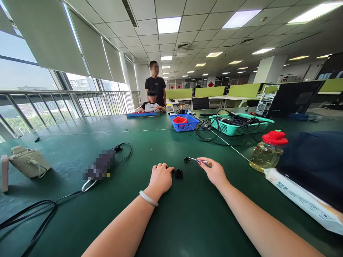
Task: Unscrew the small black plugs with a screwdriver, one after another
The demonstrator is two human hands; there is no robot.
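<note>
My right hand (214,171) grips a screwdriver (205,162) with a slim metal shaft that points left. The shaft's tip meets a small black part (187,160) on the green table (198,221). Just left of a second small black piece (178,174), my left hand (160,177) rests on the tabletop with its fingers curled. A bit of something dark shows by its thumb, but the fingers hide most of it. A pale bracelet (148,198) circles my left wrist.
Farther back are a blue basket (184,125) and a green basket (233,129) of black cables. A red-lidded jar (265,155) and a white pack (300,200) lie right. A beige bag (28,162) and a cable (40,205) lie left. Two people (155,87) are across the table.
</note>
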